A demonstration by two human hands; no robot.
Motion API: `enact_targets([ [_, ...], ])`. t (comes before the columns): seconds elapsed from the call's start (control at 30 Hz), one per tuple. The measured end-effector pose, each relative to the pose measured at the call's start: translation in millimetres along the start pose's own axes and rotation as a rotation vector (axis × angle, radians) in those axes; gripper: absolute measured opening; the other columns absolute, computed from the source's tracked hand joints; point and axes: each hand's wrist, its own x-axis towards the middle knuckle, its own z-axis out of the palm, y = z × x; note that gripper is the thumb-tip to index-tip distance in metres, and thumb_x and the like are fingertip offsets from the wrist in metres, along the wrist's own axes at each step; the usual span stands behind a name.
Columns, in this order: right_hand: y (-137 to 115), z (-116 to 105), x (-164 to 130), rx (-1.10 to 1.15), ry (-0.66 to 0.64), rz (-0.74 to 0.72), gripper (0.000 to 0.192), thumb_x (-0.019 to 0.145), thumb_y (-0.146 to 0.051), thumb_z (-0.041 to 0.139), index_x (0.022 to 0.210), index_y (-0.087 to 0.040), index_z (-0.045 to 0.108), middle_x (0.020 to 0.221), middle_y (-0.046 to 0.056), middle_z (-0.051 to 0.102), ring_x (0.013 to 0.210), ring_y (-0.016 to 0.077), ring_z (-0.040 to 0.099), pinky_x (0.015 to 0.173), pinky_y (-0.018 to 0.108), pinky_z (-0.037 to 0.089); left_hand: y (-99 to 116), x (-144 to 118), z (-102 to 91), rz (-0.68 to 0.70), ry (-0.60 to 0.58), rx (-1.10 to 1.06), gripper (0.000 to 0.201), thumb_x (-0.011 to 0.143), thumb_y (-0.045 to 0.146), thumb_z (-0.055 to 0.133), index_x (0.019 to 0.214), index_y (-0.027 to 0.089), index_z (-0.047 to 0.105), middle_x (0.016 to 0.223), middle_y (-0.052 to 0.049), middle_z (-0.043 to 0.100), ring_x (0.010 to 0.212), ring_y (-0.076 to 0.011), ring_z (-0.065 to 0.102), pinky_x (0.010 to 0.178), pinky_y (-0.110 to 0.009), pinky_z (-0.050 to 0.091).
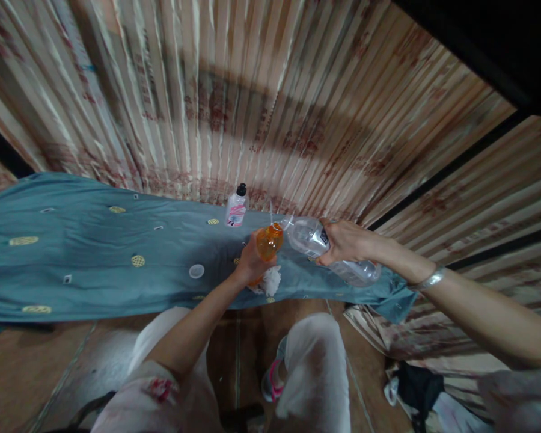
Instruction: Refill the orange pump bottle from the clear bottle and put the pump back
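Curtain (270,90) of striped, patterned cloth fills everything from nine o'clock round to three o'clock behind the work. Below it a blue cloth (94,258) with small embroidered spots covers a long surface that runs from the left border to about four o'clock of centre, where its corner hangs crumpled. Its near edge passes just under both hands, and the tiled floor (40,367) and the person's knees lie at six o'clock.

The clear bottle (331,252) is the larger of the two held things. It is tipped almost flat, long axis from four o'clock up to ten o'clock, mouth at the ten o'clock end. The right hand (347,242) is wrapped round its middle, fingers closed over the barrel. The orange bottle (269,242) stands nearly upright, and the left hand (252,263) grips its lower body, fingers curled tight, with a crumpled white wad (270,280) pressed beneath. The clear bottle's mouth sits just at two o'clock of the orange bottle's open neck, near or touching; which one cannot be told. The right hand carries the tilted bottle and the left steadies the upright one.

A small white bottle (237,207) with a black cap stands at eleven o'clock of the hands, close to the curtain. A loose white cap (196,271) lies at nine o'clock of the left hand, apart from it. Open cloth stretches leftward; rightward the surface ends quickly.
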Motion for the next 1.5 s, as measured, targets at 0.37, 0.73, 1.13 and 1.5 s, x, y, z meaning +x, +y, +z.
enact_targets([
  [0.37, 0.3, 0.8, 0.1, 0.016, 0.009, -0.004, 0.071, 0.076, -0.052, 0.081, 0.126, -0.007, 0.058, 0.095, 0.015, 0.077, 0.088, 0.0315, 0.075, 0.064, 0.03, 0.043, 5.1, -0.1, -0.8, -0.017, -0.006, 0.023, 0.08, 0.067, 0.022, 0.078, 0.137, 0.022, 0.041, 0.121, -0.01, 0.073, 0.102, -0.0268, 0.076, 0.091, -0.044, 0.063],
  [0.73, 0.6, 1.1, -0.9, 0.015, 0.0, 0.005, 0.071, 0.077, -0.052, 0.081, 0.126, -0.006, 0.059, 0.095, 0.015, 0.077, 0.09, 0.0319, 0.075, 0.063, 0.03, 0.042, 4.1, 0.9, -1.2, 0.011, -0.013, 0.014, 0.08, 0.066, 0.019, 0.077, 0.137, 0.022, 0.04, 0.125, -0.011, 0.071, 0.107, -0.0276, 0.075, 0.095, -0.045, 0.062],
  [1.13, 0.7, 1.2, -0.2, 0.023, 0.005, -0.007, 0.069, 0.077, -0.05, 0.082, 0.126, -0.007, 0.058, 0.096, 0.014, 0.077, 0.09, 0.0314, 0.075, 0.064, 0.03, 0.043, 4.3, 0.2, -1.7, -0.002, -0.028, 0.029, 0.08, 0.067, 0.02, 0.077, 0.138, 0.023, 0.038, 0.126, -0.01, 0.07, 0.107, -0.027, 0.075, 0.096, -0.044, 0.062],
  [1.5, 0.4, -0.1, -0.2, 0.021, -0.002, -0.004, 0.071, 0.076, -0.052, 0.081, 0.126, -0.007, 0.058, 0.097, 0.016, 0.077, 0.09, 0.0319, 0.075, 0.064, 0.03, 0.043, 5.7, 0.4, -1.6, 0.006, -0.018, 0.013, 0.078, 0.068, 0.019, 0.076, 0.137, 0.023, 0.04, 0.123, -0.01, 0.072, 0.105, -0.0273, 0.075, 0.093, -0.044, 0.062],
])
